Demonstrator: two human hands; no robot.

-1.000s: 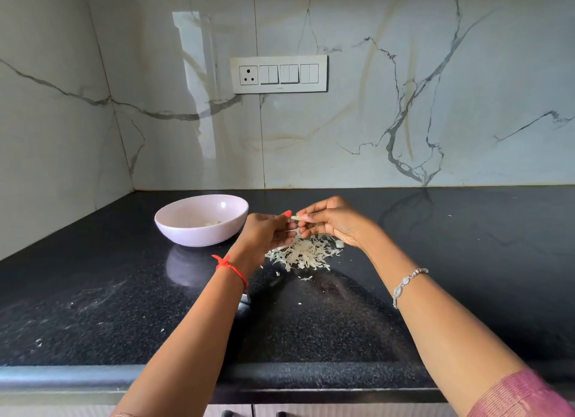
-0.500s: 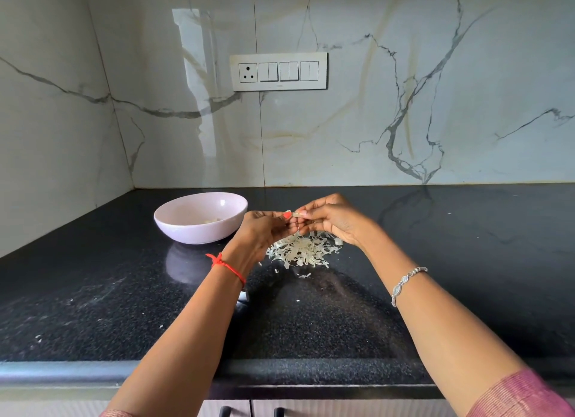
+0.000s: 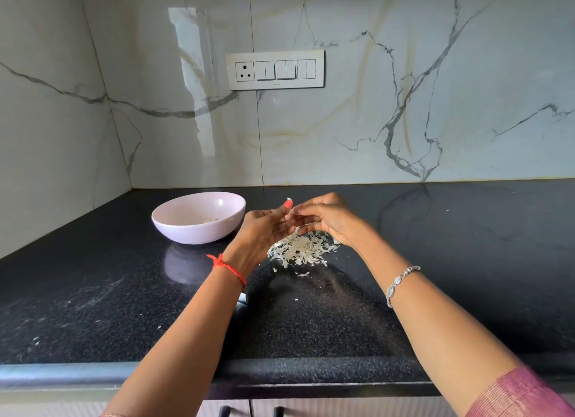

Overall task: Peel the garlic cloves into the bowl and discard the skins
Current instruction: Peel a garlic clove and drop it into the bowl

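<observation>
My left hand (image 3: 264,230) and my right hand (image 3: 326,219) meet above a heap of pale garlic skins (image 3: 303,249) on the black counter. Between their fingertips they pinch a small garlic clove (image 3: 292,215), mostly hidden by the fingers. A pale pink bowl (image 3: 174,227) stands to the left of my hands, with a few peeled cloves (image 3: 209,220) lying in its bottom.
The black granite counter (image 3: 93,307) runs to a rounded front edge, with small skin scraps scattered on it. Marble walls close the back and left side. A switch panel (image 3: 275,70) is on the back wall. Drawer handles show below the edge.
The hands have stayed together over the skin heap, their fingers shifting slightly on the clove. My left thumb now points upward. The bowl has not moved.
</observation>
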